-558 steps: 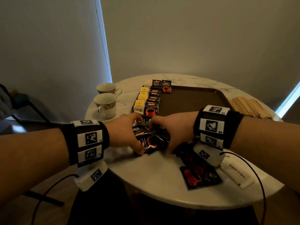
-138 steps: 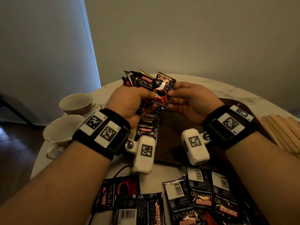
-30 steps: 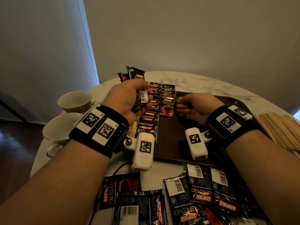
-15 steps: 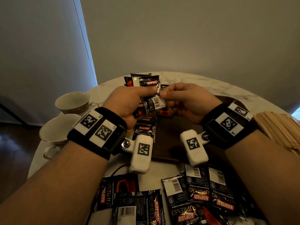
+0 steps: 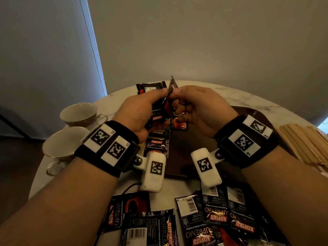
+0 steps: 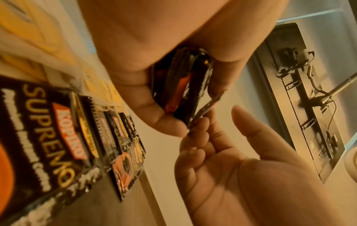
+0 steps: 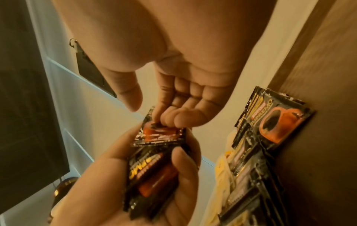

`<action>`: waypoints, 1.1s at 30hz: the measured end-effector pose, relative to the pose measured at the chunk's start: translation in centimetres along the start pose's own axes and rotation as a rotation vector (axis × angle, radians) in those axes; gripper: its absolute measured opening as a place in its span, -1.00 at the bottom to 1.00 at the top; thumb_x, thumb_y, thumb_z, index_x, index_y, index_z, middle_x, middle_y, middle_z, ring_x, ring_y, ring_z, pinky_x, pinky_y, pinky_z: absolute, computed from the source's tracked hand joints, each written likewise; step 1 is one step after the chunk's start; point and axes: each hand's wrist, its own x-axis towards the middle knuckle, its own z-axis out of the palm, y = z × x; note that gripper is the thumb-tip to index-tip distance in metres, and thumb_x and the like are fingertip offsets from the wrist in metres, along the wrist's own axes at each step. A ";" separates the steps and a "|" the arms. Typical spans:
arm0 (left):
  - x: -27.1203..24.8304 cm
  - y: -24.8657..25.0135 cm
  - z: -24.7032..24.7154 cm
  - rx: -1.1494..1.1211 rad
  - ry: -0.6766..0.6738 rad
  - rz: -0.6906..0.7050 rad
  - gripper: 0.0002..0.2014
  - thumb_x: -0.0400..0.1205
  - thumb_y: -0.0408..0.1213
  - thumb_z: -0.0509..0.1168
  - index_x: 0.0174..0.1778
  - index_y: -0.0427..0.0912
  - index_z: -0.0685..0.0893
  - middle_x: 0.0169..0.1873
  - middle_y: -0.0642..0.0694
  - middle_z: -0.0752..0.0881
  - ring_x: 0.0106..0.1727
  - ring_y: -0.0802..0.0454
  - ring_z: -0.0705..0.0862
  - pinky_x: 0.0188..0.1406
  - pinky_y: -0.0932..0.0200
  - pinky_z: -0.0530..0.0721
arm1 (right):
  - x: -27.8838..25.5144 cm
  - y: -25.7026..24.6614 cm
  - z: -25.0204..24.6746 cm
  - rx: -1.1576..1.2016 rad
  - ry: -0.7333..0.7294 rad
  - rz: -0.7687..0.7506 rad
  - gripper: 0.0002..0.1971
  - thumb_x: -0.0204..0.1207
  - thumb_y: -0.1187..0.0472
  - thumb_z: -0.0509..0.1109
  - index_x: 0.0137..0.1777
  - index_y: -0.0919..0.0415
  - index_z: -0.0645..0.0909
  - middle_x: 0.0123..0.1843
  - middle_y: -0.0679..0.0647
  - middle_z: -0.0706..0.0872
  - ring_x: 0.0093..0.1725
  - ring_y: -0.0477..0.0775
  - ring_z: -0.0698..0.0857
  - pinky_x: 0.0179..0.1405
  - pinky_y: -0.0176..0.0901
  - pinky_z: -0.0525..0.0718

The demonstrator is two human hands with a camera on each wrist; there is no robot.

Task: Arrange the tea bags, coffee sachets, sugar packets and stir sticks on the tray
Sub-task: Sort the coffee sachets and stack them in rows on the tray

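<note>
Peeling one Kopiko coffee sachet (image 7: pixel 160 134) off the stack (image 7: pixel 152 172) clenched in my left hand (image 5: pixel 140 112), I pinch it with my right hand (image 5: pixel 200 109) above the tray's (image 5: pixel 188 148) left edge; I should separate just one, then lay it overlapping the row (image 5: pixel 156 144).

Glossy foil coffee sachets (image 5: pixel 156 146), pale wooden stir sticks (image 5: pixel 305 142), matt brown tray (image 5: pixel 184 150), polished marble table (image 5: pixel 248 98)
</note>
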 end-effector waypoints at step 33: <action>0.4 0.3 -0.6 -0.046 0.167 -0.020 -0.89 0.65 -0.33 0.43 0.05 -0.23 0.67 -0.17 -0.19 0.75 -0.26 -0.03 0.78 -0.33 0.08 0.78 | 1.0 0.9 -3.7 0.133 0.375 0.493 -0.93 0.60 0.45 0.38 -0.05 0.30 0.61 -0.56 0.05 0.60 -0.50 -0.03 0.63 -0.55 -0.27 0.70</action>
